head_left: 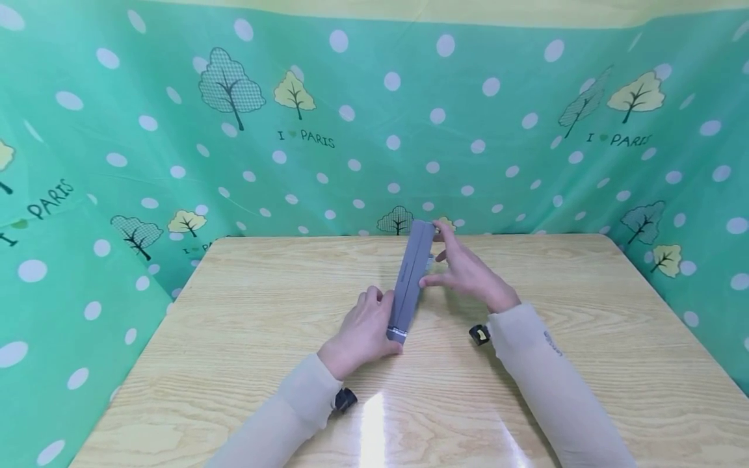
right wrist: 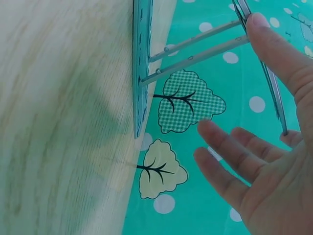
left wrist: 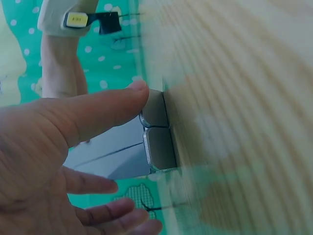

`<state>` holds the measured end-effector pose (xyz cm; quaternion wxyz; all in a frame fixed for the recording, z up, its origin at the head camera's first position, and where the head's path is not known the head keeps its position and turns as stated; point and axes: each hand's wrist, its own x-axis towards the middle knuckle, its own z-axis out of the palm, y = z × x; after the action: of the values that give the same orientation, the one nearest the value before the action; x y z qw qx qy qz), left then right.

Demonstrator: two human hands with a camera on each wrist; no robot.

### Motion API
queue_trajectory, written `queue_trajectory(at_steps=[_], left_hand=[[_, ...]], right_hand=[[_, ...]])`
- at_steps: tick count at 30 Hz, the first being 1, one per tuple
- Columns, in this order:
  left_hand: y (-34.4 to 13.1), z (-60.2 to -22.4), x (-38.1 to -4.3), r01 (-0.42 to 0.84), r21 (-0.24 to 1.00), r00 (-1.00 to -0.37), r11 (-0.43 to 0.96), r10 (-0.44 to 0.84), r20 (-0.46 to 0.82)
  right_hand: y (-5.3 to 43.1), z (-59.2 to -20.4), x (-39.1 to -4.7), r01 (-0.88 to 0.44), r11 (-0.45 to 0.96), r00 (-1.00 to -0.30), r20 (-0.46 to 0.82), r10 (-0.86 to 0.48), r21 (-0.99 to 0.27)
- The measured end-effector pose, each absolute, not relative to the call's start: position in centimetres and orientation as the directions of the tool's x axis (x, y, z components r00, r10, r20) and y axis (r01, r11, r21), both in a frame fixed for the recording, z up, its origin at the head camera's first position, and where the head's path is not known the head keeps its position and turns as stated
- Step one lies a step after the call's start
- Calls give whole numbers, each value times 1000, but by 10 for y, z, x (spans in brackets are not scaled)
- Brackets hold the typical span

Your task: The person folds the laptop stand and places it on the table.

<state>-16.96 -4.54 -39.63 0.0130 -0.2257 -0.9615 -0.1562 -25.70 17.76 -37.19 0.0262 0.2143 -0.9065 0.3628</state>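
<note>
A grey folding laptop stand [head_left: 409, 279] stands on the table, its two long panels side by side and sloping up away from me. My left hand [head_left: 364, 328] holds its near, low end. In the left wrist view the left thumb [left wrist: 115, 105] touches the rounded end lips [left wrist: 160, 148], the other fingers spread beside the panels. At the raised far end my right hand [head_left: 465, 273] holds the upper panel's right edge between thumb and a finger. Two thin struts [right wrist: 200, 55] join that panel to the base rail [right wrist: 139, 73] in the right wrist view.
The wooden table [head_left: 263, 279] reaches back to a green dotted cloth [head_left: 363, 130], which hangs behind it and along both sides. Each wrist carries a small black camera, the left one [head_left: 345, 400] and the right one [head_left: 479, 335].
</note>
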Motion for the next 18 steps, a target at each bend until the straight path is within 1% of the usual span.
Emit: queue_trajectory(at_steps=[5, 11, 18], left_hand=[[-56, -396, -176, 440, 353, -891, 826, 451, 56], [-65, -398, -185, 439, 410, -883, 800, 469, 31], [-68, -394, -187, 404, 430, -891, 808, 454, -16]], right_hand=[[175, -372, -252, -387, 698, -921, 221, -320, -602], [173, -371, -249, -380, 727, -925, 250, -287, -572], [174, -368, -246, -397, 733, -915, 306, -264, -553]])
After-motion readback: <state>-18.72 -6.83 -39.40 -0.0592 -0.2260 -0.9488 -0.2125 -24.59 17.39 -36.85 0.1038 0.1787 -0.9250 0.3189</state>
